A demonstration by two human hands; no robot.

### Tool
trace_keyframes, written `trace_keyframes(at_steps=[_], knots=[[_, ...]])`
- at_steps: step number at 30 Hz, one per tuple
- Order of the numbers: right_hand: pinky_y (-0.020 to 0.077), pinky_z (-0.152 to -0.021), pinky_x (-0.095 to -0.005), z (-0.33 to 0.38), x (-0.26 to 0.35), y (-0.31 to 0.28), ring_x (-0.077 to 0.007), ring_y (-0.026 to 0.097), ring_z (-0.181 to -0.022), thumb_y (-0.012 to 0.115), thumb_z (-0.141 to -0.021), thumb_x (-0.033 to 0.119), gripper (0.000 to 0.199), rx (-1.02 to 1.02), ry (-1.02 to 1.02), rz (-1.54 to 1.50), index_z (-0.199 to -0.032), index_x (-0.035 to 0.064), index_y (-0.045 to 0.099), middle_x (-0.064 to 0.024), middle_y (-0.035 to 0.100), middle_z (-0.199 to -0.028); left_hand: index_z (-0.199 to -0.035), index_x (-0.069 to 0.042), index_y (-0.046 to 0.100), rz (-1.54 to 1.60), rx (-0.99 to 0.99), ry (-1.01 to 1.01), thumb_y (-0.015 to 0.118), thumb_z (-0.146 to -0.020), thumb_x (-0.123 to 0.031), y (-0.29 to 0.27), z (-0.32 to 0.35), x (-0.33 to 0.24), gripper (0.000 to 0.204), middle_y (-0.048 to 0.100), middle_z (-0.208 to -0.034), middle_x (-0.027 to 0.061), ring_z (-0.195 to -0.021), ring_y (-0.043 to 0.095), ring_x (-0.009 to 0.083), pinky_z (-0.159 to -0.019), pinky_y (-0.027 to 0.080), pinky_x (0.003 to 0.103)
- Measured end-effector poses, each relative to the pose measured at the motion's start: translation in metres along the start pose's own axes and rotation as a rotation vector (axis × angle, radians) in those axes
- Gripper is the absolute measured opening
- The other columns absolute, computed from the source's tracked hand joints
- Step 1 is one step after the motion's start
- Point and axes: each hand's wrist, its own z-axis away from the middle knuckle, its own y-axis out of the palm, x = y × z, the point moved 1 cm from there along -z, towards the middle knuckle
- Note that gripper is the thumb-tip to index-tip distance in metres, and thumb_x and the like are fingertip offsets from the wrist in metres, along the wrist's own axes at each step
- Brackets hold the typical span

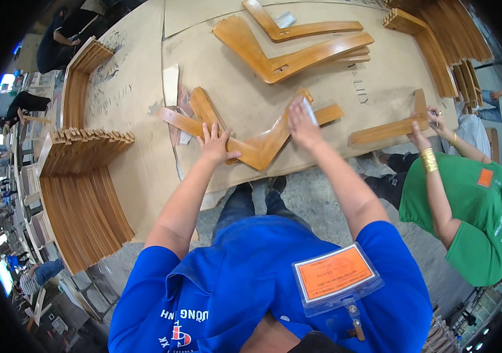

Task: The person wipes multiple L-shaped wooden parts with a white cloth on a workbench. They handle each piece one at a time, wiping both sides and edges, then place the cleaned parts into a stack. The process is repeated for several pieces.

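A V-shaped varnished wooden piece point(261, 147) lies in front of me, its corner at the table's near edge. Spread fingers of my left hand point(215, 145) rest on its left arm. On its right arm, my right hand point(304, 126) presses a small whitish sheet point(309, 111) against the wood; whether it is paper or cloth I cannot tell. Another angled wooden piece point(202, 106) lies partly hidden beneath the first. Beside my left hand are torn paper scraps point(183, 106).
Stacked angled pieces point(286, 59) lie farther back. Rows of similar pieces point(86, 200) line the table's left edge, with more stacks point(427, 47) at the far right. At the right, a co-worker in green point(468, 206) holds an L-shaped piece point(389, 130) over the cardboard-covered table point(139, 106).
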Motion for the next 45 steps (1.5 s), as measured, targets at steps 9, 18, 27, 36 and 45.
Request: trace_keyframes(at_steps=[9,18,27,36,45], knots=[[0.0193,-0.117,-0.0371,-0.02,-0.014,-0.005,-0.0303,0.019,-0.143,0.038,-0.097,0.028,0.057,0.127,-0.064,0.066,-0.146,0.0016,0.026,-0.015,0.025,-0.153,-0.139,-0.027,0.043,0.033,0.001,-0.009,0.078,-0.063,-0.056,-0.001,-0.002,0.0,0.089,0.011,-0.156,0.0175,-0.143,-0.006,0.044,-0.11,0.007,0.066],[0.0093,-0.119,-0.0401,-0.018,-0.012,-0.006,-0.0297,0.018,-0.143,0.035,-0.098,0.034,0.057,0.247,-0.044,-0.023,-0.145,0.0003,0.031,-0.0146,0.025,-0.153,-0.137,-0.028,0.045,0.037,-0.015,-0.018,0.079,-0.06,-0.056,0.003,-0.004,0.002,0.089,0.014,-0.156,0.0162,-0.143,-0.005,0.0433,-0.11,0.008,0.066],[0.0101,-0.119,-0.04,-0.029,-0.017,-0.007,-0.034,0.012,-0.144,0.037,-0.098,0.03,0.059,0.07,0.235,0.003,-0.145,-0.0034,0.027,-0.0178,0.021,-0.154,-0.138,-0.028,0.044,0.012,0.003,-0.023,0.078,-0.061,-0.058,-0.001,-0.003,0.0,0.089,0.014,-0.156,0.0158,-0.143,-0.005,0.0435,-0.11,0.008,0.067],[0.0153,-0.118,-0.0403,-0.021,-0.014,-0.01,-0.0358,0.02,-0.142,0.043,-0.095,0.029,0.057,-0.01,0.189,-0.116,-0.142,-0.0021,0.035,-0.0187,0.031,-0.149,-0.138,-0.027,0.044,0.02,-0.004,-0.024,0.078,-0.062,-0.057,-0.001,-0.002,-0.001,0.088,0.015,-0.156,0.0154,-0.143,-0.005,0.0432,-0.11,0.009,0.066],[0.013,-0.119,-0.0399,-0.002,0.012,-0.005,-0.0327,0.018,-0.143,0.041,-0.095,0.03,0.06,-0.104,-0.239,0.224,-0.144,-0.0017,0.028,-0.0164,0.023,-0.154,-0.137,-0.029,0.045,0.027,-0.014,-0.019,0.079,-0.06,-0.057,-0.002,-0.002,-0.001,0.089,0.015,-0.156,0.0142,-0.143,-0.004,0.0427,-0.11,0.009,0.067]])
